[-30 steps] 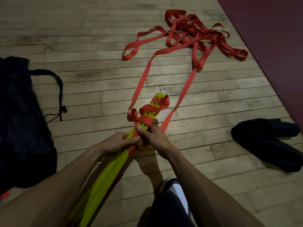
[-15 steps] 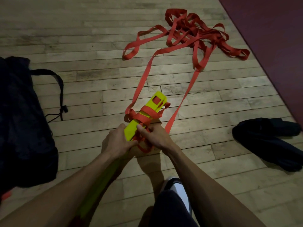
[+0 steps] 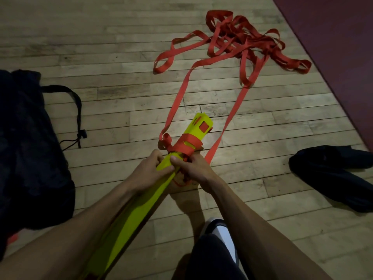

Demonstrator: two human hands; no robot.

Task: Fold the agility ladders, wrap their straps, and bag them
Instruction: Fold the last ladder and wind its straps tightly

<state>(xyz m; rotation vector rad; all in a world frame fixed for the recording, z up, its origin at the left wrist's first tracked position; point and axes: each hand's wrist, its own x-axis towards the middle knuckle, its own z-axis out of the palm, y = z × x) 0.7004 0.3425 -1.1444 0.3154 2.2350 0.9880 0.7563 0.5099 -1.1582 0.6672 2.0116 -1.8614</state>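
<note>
Both hands clamp the stacked yellow rungs, left hand beside right hand. The bundle's long axis runs near-left to far-right. Loose red strap trails far, beyond the fingers.

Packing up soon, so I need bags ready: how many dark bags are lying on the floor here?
2. One large black bag with a strap lies at the left edge; a smaller dark bag lies on the right. More may lie out of view.

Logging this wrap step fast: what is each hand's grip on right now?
Left hand: grips the stacked yellow rungs.
Right hand: thumb on the rungs, fingers curled at the red strap wraps.
</note>
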